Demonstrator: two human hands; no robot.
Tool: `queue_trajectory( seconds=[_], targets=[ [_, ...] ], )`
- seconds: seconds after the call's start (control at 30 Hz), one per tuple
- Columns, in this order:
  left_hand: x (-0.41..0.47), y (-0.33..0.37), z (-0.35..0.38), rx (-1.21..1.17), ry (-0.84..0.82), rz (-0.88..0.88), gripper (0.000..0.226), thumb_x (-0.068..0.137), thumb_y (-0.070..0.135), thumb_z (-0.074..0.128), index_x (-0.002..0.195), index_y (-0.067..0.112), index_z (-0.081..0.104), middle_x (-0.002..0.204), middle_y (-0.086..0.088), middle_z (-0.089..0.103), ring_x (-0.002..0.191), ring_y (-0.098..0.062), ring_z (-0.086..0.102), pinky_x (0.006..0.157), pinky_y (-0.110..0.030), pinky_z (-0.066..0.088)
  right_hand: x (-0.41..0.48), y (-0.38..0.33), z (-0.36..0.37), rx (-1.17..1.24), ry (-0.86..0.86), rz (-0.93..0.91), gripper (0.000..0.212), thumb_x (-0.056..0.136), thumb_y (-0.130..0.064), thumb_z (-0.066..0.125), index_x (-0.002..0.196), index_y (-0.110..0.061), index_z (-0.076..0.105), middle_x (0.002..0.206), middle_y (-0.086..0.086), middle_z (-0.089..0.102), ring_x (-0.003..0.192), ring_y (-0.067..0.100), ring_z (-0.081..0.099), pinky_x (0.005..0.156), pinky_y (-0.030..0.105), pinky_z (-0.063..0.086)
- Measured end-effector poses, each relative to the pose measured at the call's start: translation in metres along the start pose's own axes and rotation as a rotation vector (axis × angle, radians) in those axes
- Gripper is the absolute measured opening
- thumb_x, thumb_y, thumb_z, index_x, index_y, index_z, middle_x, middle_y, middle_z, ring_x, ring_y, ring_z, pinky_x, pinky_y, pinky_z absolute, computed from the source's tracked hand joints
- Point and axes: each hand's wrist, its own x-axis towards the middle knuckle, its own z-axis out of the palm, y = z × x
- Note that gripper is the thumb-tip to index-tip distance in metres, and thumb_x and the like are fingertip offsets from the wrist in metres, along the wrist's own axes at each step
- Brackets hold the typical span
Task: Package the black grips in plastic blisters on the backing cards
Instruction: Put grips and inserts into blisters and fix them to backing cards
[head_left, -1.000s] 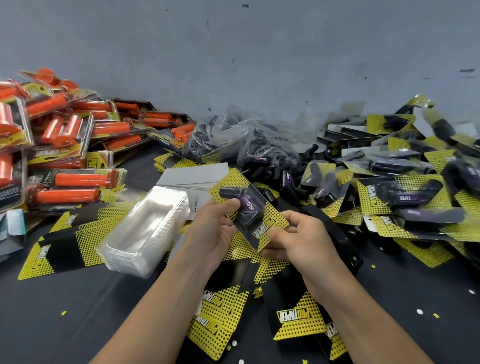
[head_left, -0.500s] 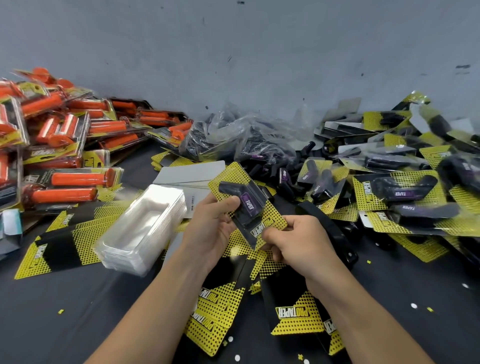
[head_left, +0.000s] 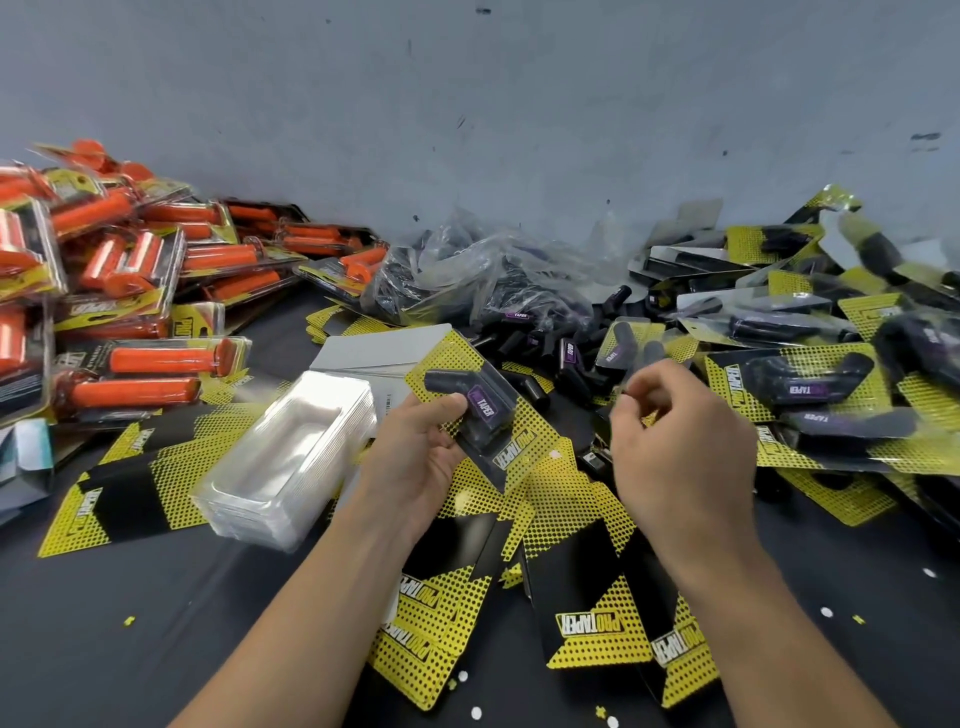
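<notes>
Slantwise, left hand (head_left: 415, 457) holds carded grip (head_left: 480, 415) (axis upper-left to lower-right).

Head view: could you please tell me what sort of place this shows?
Probably a hand-packing bench in a small factory or workshop: a stack of empty clear blisters, loose backing cards, and heaps of finished black-grip packs and orange-grip packs.
</notes>
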Motion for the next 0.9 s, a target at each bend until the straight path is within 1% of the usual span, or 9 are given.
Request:
queue_trajectory(
  seconds=[0.07,0.13,0.23,0.37,0.47,0.57,0.67,0.73,0.9],
  targets=[
    [0.000,-0.001,0.000,0.021,0.002,0.002,0.025,0.094,-0.010,0.052,0.112,0.004,0.060,0.110,-0.018,0.076,0.097,-0.029,0.076,0.075,-0.042,0.064,0.005,0.012,0.000,-0.124,-0.108,0.084,0.014,0.099,-0.021,0.058,0.087,-0.022,0.064,0.078,-0.001,0.065,0.073,0.019,0.061,0.061,0.031,0.048],
    [0.001,-0.001,0.000,0.032,0.012,0.006,0.025,0.093,-0.011,0.053,0.112,0.004,0.060,0.109,-0.018,0.076,0.098,-0.030,0.074,0.083,-0.045,0.062,0.005,0.018,0.004,-0.163,-0.260,0.175,0.032,0.103,-0.021,0.045,0.074,-0.016,0.057,0.070,0.004,0.061,0.067,0.022,0.055,0.057,0.034,0.040],
    [0.001,-0.001,0.000,0.025,0.009,0.014,0.025,0.093,-0.011,0.052,0.109,0.005,0.061,0.108,-0.017,0.077,0.100,-0.031,0.074,0.085,-0.044,0.062,0.004,0.018,0.004,-0.172,-0.407,0.210,0.040,0.104,-0.026,0.033,0.070,-0.016,0.051,0.071,0.007,0.058,0.068,0.025,0.052,0.059,0.036,0.032],
    [0.000,0.000,0.002,-0.017,0.020,0.024,0.024,0.093,-0.012,0.052,0.109,0.004,0.059,0.105,-0.017,0.077,0.093,-0.028,0.076,0.075,-0.040,0.065,0.010,0.012,-0.008,-0.145,-0.541,0.206,0.031,0.099,-0.042,0.049,0.078,-0.024,0.063,0.073,-0.002,0.065,0.073,0.017,0.058,0.057,0.033,0.039],
    [0.001,0.000,0.002,-0.052,0.041,0.026,0.024,0.093,-0.014,0.051,0.106,0.004,0.059,0.107,-0.019,0.076,0.092,-0.029,0.076,0.072,-0.039,0.065,0.005,0.004,-0.010,-0.152,-0.686,0.240,0.031,0.087,-0.060,0.064,0.085,-0.029,0.058,0.083,-0.007,0.064,0.078,0.013,0.060,0.062,0.034,0.044],
    [0.002,0.001,0.001,-0.087,0.061,0.018,0.024,0.094,-0.013,0.051,0.110,0.004,0.058,0.115,-0.023,0.073,0.099,-0.031,0.073,0.076,-0.040,0.065,-0.003,0.000,-0.007,-0.264,-0.773,0.213,0.050,0.081,-0.068,0.068,0.108,-0.035,0.044,0.096,-0.010,0.060,0.085,0.016,0.059,0.070,0.037,0.046],
    [0.003,0.001,0.000,-0.111,0.064,0.008,0.024,0.094,-0.012,0.051,0.110,0.005,0.058,0.115,-0.023,0.072,0.099,-0.032,0.073,0.074,-0.040,0.065,-0.002,0.001,-0.008,-0.319,-0.763,0.212,0.088,0.076,-0.073,0.068,0.146,-0.040,0.027,0.124,-0.004,0.061,0.107,0.026,0.060,0.086,0.042,0.049],
    [0.003,0.001,-0.001,-0.118,0.067,0.007,0.024,0.094,-0.013,0.051,0.108,0.004,0.059,0.111,-0.022,0.074,0.093,-0.030,0.075,0.070,-0.038,0.064,-0.001,0.002,-0.007,-0.319,-0.774,0.231,0.102,0.071,-0.076,0.071,0.154,-0.034,0.029,0.137,-0.003,0.059,0.119,0.026,0.059,0.094,0.044,0.051],
    [0.002,0.001,-0.001,-0.138,0.085,-0.005,0.030,0.094,-0.012,0.052,0.119,0.002,0.055,0.114,-0.023,0.073,0.095,-0.031,0.075,0.073,-0.039,0.065,-0.002,0.003,0.001,-0.232,-0.773,0.311,0.093,0.074,-0.068,0.074,0.149,-0.027,0.038,0.121,-0.006,0.058,0.110,0.022,0.059,0.093,0.043,0.053]
  ],
)
